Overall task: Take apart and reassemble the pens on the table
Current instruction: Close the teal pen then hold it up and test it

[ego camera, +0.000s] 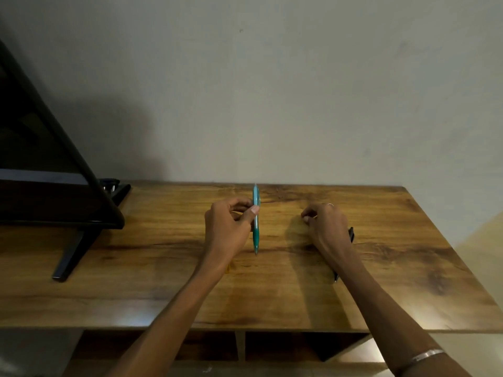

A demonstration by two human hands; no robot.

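Both forearms reach forward side by side. The left hand (227,225) is raised with its fingers curled, thumb and fingertips closed in a pinching grip. The right hand (326,224) hangs knuckles-up, fingers curled inward, with a ring on one finger and a bangle on the forearm.

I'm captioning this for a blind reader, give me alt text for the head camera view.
A person's left hand pinches a teal pen upright over a wooden table, while the right hand, curled, rests on the table over a dark pen. A black monitor stands at left before a plain wall.
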